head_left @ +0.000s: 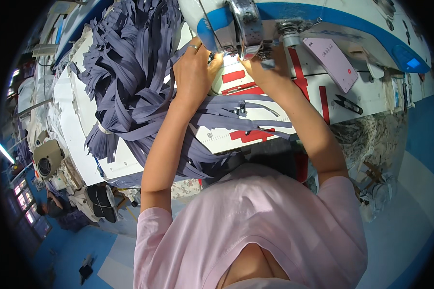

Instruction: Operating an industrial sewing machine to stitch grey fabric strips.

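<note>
A large heap of grey-purple zippers (125, 58) covers the left of the white sewing table (217, 139). My left hand (195, 70), with a ring on one finger, is closed on a zipper beside the needle of the sewing machine (246, 24). A small black piece shows at its fingertips. On the other side of the needle, my right hand (271, 73) reaches under the machine head, which partly hides it. Its fingers are bent and pressed together by the lit needle area; what they hold is hidden. Several zipper ends with black sliders (238, 109) lie between my forearms.
Strips of red tape (324, 103) mark the tabletop. To the right lie a pink phone (330, 62) and black thread snips (348, 103). Thread scraps (354, 139) gather beyond the table's right edge. A person (53, 206) is in the background at the far left.
</note>
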Motion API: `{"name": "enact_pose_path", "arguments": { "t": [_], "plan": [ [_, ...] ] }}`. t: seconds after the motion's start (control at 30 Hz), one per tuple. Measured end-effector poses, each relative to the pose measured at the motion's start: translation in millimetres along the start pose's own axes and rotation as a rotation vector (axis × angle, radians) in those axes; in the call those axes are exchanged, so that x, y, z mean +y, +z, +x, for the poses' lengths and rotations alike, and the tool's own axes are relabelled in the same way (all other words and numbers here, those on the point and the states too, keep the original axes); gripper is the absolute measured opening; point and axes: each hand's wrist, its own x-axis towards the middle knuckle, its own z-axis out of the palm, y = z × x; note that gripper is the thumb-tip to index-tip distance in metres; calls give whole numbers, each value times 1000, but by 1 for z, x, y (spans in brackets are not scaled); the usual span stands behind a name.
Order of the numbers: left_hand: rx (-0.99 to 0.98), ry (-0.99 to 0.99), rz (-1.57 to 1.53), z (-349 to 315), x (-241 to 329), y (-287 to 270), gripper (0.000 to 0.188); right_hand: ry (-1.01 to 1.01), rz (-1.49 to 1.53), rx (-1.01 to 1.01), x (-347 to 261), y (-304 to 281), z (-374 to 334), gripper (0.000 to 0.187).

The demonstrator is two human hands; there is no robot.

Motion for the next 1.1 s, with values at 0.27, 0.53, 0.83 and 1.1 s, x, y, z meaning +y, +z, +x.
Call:
{"name": "enact_pose_path", "arguments": {
  "t": [0.27, 0.53, 0.83, 1.1],
  "plan": [
    [-36, -35, 0, -2, 4, -3, 23, -19, -49, -30, -1, -3, -1, 13],
    [-38, -47, 10, 4, 3, -2, 20, 116, 101, -197, -7, -45, -1, 12],
    [198, -110, 264, 28, -23, -50, 28, 132, 53, -395, -39, -115, -54, 21],
    [-219, 62, -131, -48, 82, -47, 26, -15, -97, -252, -40, -102, -70, 27]
  ]
}}
